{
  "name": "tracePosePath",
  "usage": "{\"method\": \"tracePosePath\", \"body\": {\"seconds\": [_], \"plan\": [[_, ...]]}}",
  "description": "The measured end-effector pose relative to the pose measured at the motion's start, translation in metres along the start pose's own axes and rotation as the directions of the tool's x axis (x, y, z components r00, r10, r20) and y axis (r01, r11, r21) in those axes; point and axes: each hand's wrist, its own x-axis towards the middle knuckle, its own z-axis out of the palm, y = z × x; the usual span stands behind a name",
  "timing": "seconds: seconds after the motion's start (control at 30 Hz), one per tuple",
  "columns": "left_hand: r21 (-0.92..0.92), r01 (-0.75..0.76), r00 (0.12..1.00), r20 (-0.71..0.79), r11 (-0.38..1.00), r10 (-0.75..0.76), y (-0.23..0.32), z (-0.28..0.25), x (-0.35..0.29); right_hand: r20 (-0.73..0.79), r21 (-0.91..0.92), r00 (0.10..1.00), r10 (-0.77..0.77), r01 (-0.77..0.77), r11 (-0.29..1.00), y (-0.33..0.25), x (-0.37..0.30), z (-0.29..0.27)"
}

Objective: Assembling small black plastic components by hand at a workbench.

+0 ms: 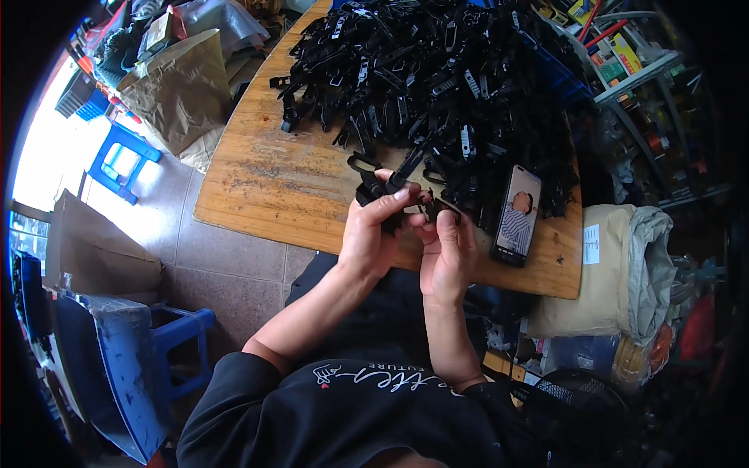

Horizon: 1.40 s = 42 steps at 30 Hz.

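Near the front edge of the wooden table [265, 164], my left hand [368, 234] is closed around a black strap-like plastic piece [407, 162], its thumb pressed along it. One end of the piece points up and away toward the heap. Close on its right, my right hand [446, 253] pinches a small dark part [431, 205] between thumb and fingers. The two hands nearly meet, and whether their parts are joined cannot be made out. Beyond them spreads a large heap of black strap and buckle-like pieces [413, 70], some with light metal-looking plates.
A phone [516, 218] showing a person rests right of my hands. Beige sacks [601, 265] stand beyond the table's right edge, near a loaded shelf [636, 78]. Left on the tiled floor are a blue stool [123, 162], a paper bag [179, 97] and a blue bin [121, 374].
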Motion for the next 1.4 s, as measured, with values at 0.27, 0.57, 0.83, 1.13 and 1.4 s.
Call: {"method": "tracePosePath", "body": {"seconds": [0.27, 0.57, 0.83, 1.13, 1.4], "plan": [[0.159, -0.22, 0.974, 0.086, 0.963, 0.208, -0.004, -0.006, -0.004, 0.141, -0.143, 0.989, -0.053, 0.074, 0.987, -0.001, 0.0, -0.006], [0.72, -0.105, 0.99, 0.01, 0.686, 0.14, 0.026, -0.011, 0.01, 0.042, -0.167, 0.999, 0.032, -0.024, 0.986, -0.012, 0.009, -0.013], [0.858, -0.336, 0.882, 0.143, 0.388, 0.448, 0.038, -0.011, -0.002, 0.022, 0.018, 0.993, 0.113, -0.114, 0.993, -0.008, 0.01, -0.015], [0.252, 0.098, 0.995, 0.005, 0.963, -0.102, 0.015, -0.007, -0.011, 0.133, 0.049, 0.991, 0.021, -0.027, 0.998, -0.006, -0.01, -0.002], [0.424, 0.038, 0.996, 0.062, 0.905, -0.071, 0.02, -0.008, -0.008, 0.167, -0.058, 0.98, 0.107, -0.099, 0.993, -0.01, 0.0, -0.02]]}}
